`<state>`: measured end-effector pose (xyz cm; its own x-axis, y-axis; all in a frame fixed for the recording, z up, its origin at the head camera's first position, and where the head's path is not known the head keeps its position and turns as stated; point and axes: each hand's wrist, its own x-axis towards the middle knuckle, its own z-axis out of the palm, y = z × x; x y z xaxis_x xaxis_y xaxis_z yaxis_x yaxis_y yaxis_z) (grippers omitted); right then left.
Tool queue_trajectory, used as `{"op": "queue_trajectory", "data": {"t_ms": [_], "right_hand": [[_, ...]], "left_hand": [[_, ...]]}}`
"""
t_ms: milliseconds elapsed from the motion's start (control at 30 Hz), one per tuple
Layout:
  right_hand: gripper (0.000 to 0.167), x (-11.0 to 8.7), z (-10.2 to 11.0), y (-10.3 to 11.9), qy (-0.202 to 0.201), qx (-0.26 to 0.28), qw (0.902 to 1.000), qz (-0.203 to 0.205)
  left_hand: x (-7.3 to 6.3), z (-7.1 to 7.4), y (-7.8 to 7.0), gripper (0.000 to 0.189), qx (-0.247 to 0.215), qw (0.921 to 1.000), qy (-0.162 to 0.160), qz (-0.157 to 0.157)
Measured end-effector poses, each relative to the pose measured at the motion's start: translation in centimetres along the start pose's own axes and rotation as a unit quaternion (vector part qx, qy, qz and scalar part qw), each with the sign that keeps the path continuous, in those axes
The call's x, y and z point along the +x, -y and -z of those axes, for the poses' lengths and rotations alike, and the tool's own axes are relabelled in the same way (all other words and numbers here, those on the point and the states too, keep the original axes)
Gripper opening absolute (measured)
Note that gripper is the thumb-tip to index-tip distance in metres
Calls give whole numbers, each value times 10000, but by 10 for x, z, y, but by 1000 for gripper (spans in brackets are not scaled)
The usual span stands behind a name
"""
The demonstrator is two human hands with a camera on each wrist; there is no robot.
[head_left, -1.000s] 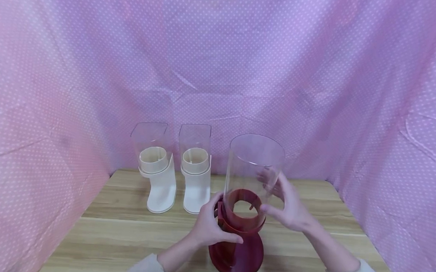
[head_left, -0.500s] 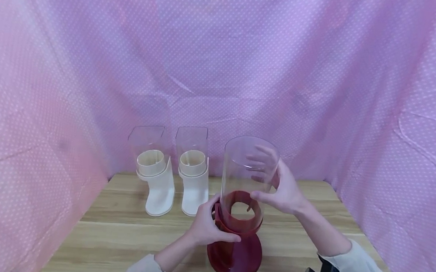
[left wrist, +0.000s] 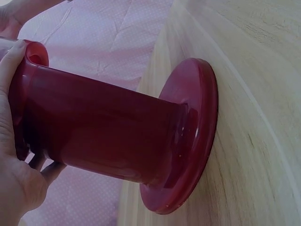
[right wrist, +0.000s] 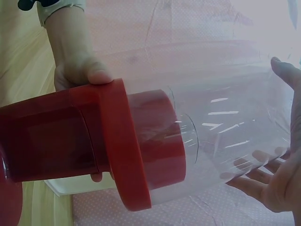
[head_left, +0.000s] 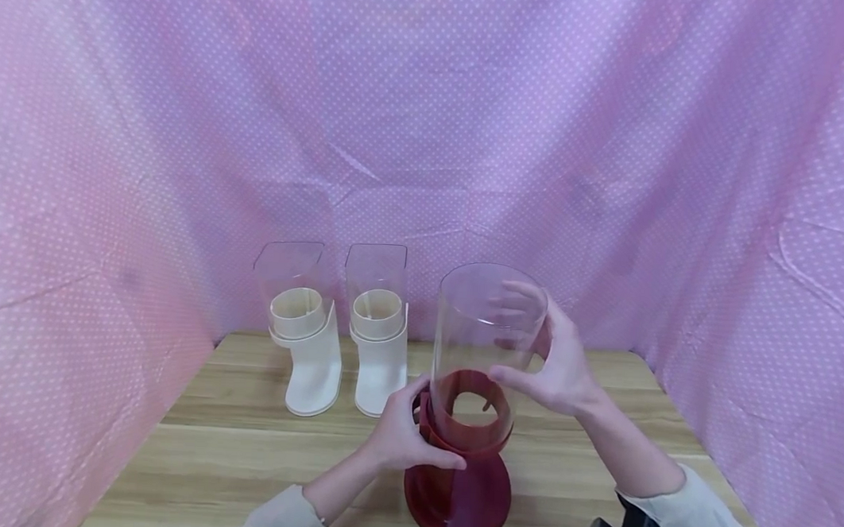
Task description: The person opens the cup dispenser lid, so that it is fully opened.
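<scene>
Right hand (head_left: pixel 562 372) rose along cylinder (head_left: pixel 461 329) enclosing red collar (right wrist: pixel 162 141).

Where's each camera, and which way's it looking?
Head: worn there, looking forward and down at red stand and clear cylinder; shows left fingers, right fingers.
Left wrist: worn there, facing the red stand; shows left fingers, some right arm.
Right wrist: worn there, facing clear cylinder; shows right fingers, left fingers.
Head and right wrist share the clear cylinder.

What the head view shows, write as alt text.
A left hand grips a red stand; a right hand holds the clear cylinder on it. Farther left on the wooden table are two cream stands with clear containers.
</scene>
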<state>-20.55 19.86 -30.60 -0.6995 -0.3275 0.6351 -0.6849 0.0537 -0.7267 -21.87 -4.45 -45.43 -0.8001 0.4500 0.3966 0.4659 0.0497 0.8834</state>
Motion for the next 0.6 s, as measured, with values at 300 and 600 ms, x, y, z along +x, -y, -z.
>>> {"op": "queue_trajectory", "data": {"t_ms": [300, 600], "right_hand": [[96, -1, -3, -2, -419, -11, 9991, -27], [98, -1, -4, -6, -573, 115, 9964, 618]], "left_hand": [[0, 3, 3, 87, -183, 9998, 65, 5], [3, 3, 3, 91, -216, 9997, 97, 94]]}}
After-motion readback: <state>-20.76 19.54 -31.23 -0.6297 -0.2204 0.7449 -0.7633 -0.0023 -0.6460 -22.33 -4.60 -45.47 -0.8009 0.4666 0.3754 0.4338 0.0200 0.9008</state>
